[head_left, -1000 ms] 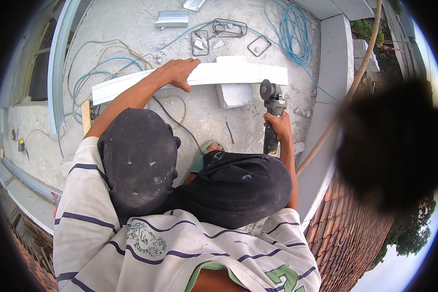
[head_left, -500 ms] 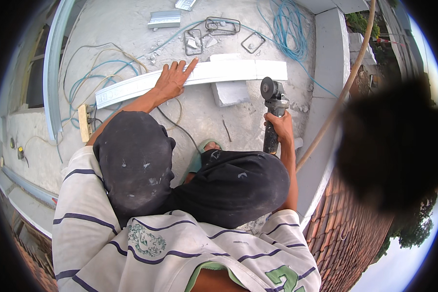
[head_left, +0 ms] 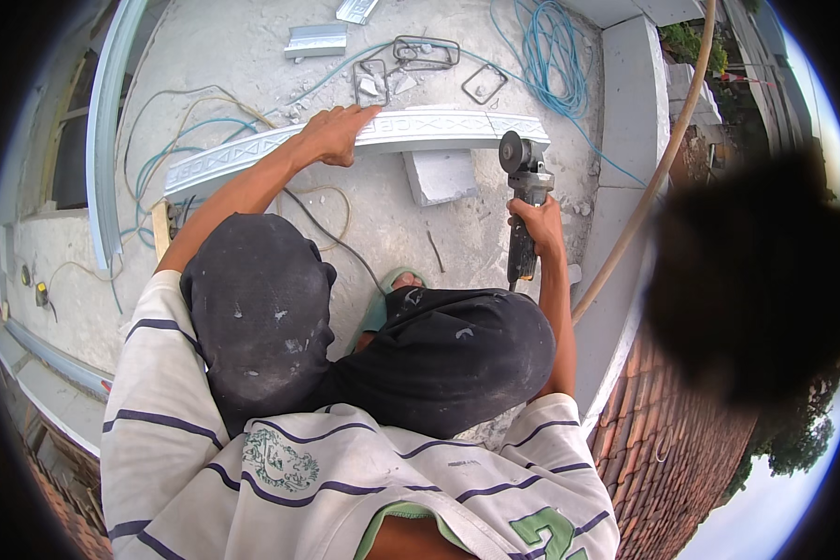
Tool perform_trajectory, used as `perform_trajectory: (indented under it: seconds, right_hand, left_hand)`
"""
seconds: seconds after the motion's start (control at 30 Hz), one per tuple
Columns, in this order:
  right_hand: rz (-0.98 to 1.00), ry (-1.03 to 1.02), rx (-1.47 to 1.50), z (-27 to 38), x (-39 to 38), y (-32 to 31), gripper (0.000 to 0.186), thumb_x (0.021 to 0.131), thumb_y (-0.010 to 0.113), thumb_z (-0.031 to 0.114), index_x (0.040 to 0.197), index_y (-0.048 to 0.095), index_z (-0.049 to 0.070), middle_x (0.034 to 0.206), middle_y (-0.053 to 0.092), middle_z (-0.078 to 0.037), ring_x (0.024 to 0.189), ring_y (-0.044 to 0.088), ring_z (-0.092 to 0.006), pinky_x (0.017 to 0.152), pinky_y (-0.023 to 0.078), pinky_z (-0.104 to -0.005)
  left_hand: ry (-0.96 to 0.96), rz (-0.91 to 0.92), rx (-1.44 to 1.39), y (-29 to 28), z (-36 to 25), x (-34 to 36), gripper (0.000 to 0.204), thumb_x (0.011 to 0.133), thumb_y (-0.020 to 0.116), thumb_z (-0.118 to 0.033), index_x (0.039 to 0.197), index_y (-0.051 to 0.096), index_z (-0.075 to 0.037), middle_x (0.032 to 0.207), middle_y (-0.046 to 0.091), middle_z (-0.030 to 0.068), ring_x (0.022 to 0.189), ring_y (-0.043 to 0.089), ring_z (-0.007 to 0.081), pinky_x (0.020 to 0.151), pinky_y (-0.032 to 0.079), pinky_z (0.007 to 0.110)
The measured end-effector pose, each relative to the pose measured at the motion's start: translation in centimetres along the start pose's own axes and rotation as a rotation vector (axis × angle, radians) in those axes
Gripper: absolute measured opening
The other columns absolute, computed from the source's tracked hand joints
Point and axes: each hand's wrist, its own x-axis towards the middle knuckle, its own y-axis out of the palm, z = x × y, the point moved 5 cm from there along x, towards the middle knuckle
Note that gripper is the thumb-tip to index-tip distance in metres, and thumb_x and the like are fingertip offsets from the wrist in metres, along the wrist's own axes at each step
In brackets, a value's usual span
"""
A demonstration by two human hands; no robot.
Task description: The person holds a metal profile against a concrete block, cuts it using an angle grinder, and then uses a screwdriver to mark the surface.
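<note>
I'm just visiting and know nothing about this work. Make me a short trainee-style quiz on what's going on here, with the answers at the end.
1. Which hand holds the angle grinder?
2. True or false: the left hand is on the coiled blue cable.
3. What shape are the dark wire frames on the floor? A) round B) rectangular C) triangular

Key:
1. The right hand.
2. False; it is on the patterned metal strip.
3. B
</note>
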Motion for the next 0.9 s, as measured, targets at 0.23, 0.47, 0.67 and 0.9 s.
perform_trajectory:
  seconds: [0.23, 0.47, 0.67, 0.9]
  right_hand:
    - [0.005, -0.005, 0.01, -0.2, 0.6, 0.3, 0.033, 0.073, 0.082, 0.016, 0.096, 0.064, -0.001, 0.076, 0.069, -0.009, 0.061, 0.068, -0.0175, 0.056, 0.054, -0.0341]
    - [-0.008, 0.002, 0.004, -0.1, 1.0, 0.2, 0.039, 0.071, 0.082, 0.015, 0.1, 0.064, -0.003, 0.077, 0.069, -0.009, 0.06, 0.067, -0.0173, 0.056, 0.054, -0.0342]
    - [-0.001, -0.019, 0.005, 0.3, 1.1, 0.3, 0.038, 0.071, 0.082, 0.014, 0.1, 0.064, -0.003, 0.077, 0.069, -0.009, 0.06, 0.066, -0.0169, 0.056, 0.053, -0.0338]
    - [-0.008, -0.023, -0.016, 0.3, 1.4, 0.3, 0.034, 0.074, 0.082, 0.015, 0.097, 0.065, -0.001, 0.076, 0.069, -0.008, 0.061, 0.067, -0.0165, 0.055, 0.053, -0.0329]
  left_hand:
    - [0.013, 0.057, -0.041, 0.5, 0.7, 0.6, 0.098, 0.065, 0.08, -0.01, 0.154, 0.039, -0.005, 0.127, 0.062, 0.0232, 0.119, 0.06, 0.0438, 0.099, 0.052, 0.048]
    - [0.011, 0.046, -0.037, 0.1, 0.7, 0.5, 0.088, 0.065, 0.081, -0.01, 0.146, 0.047, -0.007, 0.116, 0.068, 0.0253, 0.109, 0.067, 0.0445, 0.086, 0.057, 0.05]
    - [0.033, -0.016, -0.022, 0.4, 0.8, 0.6, 0.088, 0.064, 0.081, -0.01, 0.145, 0.047, -0.007, 0.116, 0.067, 0.0248, 0.108, 0.068, 0.0447, 0.084, 0.056, 0.049]
    - [0.024, 0.008, -0.033, 0.7, 1.2, 0.8, 0.091, 0.063, 0.08, -0.009, 0.147, 0.046, -0.006, 0.116, 0.067, 0.0243, 0.107, 0.067, 0.0441, 0.085, 0.056, 0.049]
